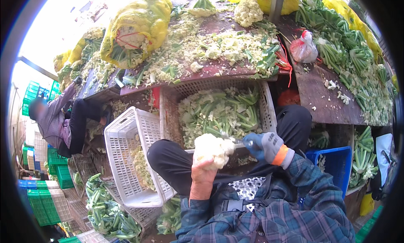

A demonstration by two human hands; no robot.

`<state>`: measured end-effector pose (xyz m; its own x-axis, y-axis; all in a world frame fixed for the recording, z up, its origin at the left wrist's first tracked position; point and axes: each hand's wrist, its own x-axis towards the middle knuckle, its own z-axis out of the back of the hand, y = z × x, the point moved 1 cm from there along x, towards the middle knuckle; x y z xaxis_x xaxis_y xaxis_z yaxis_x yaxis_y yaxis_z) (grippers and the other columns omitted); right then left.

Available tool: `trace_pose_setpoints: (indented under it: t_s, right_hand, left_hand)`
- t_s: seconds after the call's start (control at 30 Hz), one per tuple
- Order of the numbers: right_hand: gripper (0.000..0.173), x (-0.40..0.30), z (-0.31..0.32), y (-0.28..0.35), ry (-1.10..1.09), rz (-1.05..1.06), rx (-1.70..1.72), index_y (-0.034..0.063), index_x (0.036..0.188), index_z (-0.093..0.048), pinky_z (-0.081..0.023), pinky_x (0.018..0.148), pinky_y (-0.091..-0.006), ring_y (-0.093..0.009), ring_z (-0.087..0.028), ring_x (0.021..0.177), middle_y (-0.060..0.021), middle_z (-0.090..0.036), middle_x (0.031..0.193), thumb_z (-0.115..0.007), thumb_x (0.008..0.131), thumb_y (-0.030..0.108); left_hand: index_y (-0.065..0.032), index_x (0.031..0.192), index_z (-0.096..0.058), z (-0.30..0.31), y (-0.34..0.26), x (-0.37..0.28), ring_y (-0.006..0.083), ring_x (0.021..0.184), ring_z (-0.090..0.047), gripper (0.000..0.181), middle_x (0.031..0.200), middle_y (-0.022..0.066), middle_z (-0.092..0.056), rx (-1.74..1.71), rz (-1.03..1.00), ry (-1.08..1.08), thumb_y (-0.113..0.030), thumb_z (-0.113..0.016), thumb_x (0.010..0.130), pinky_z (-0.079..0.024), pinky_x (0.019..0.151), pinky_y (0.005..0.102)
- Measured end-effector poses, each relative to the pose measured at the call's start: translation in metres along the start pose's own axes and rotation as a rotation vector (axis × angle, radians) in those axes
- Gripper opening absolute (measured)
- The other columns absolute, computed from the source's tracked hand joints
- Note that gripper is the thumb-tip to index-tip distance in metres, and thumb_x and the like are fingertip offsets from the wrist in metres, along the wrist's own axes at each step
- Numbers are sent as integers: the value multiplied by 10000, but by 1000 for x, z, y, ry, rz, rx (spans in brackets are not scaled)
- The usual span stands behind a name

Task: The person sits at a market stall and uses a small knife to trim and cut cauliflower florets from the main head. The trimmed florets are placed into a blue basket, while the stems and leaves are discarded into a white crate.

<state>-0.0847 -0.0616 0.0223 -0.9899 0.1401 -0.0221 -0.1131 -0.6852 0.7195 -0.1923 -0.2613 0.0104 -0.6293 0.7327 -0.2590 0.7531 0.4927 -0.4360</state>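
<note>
My bare left hand (203, 175) holds a trimmed white cauliflower head (214, 150) from below, in front of my lap. My right hand (264, 147), in a grey and blue work glove with an orange cuff band, grips a small knife (236, 140). Its blurred blade points left at the upper right side of the cauliflower; whether it touches cannot be told. Just beyond both hands stands a pale plastic crate (268, 105) holding cut stalks, leaves and florets (221, 110). A white plastic crate (121, 183) with small florets inside is tilted by my left knee.
A board (217, 68) strewn with crumbs carries a yellow mesh bag (139, 28) of cauliflower and a loose head (248, 11). Leafy cauliflowers (344, 44) pile at right. A blue crate (347, 167) stands by my right hip. Another person (56, 117) sits at left.
</note>
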Motion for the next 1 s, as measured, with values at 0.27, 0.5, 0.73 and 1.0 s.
trace_pose_setpoints:
  t_s: [0.27, 0.5, 0.73, 1.0]
  right_hand:
    - [217, -9, -9, -32, -208, -89, 89, 86, 997, -579, -497, 545, -385, -325, -632, 648, -147, -641, 745, -634, 789, 115]
    - [344, 9, 16, 14, 52, 426, -258, 78, 1018, -596, -495, 521, -353, -259, -635, 617, -77, -634, 719, -662, 681, 92]
    - [370, 11, 17, 8, 221, 413, -404, 85, 1047, -579, -481, 509, -367, -259, -635, 623, -81, -635, 729, -666, 693, 152]
    - [380, 11, 13, 3, 231, 271, -358, 85, 1053, -572, -488, 570, -388, -277, -642, 681, -100, -638, 760, -658, 687, 139]
  left_hand:
    - [35, 1203, -483, -14, -10, 0, 242, 987, -612, 730, 1091, 128, -604, 456, -41, -74, 58, -746, 522, -494, 888, 356]
    - [40, 1184, -519, 1, 0, 7, 194, 959, -612, 712, 1064, 115, -617, 588, 149, -61, 6, -777, 521, -475, 890, 303]
    - [47, 1189, -508, 2, 7, 9, 228, 990, -611, 724, 1076, 118, -620, 671, 224, -47, 3, -747, 508, -466, 914, 336]
    - [53, 1188, -504, 2, 7, 6, 227, 967, -615, 709, 1062, 123, -619, 615, 345, -52, -16, -751, 527, -480, 883, 335]
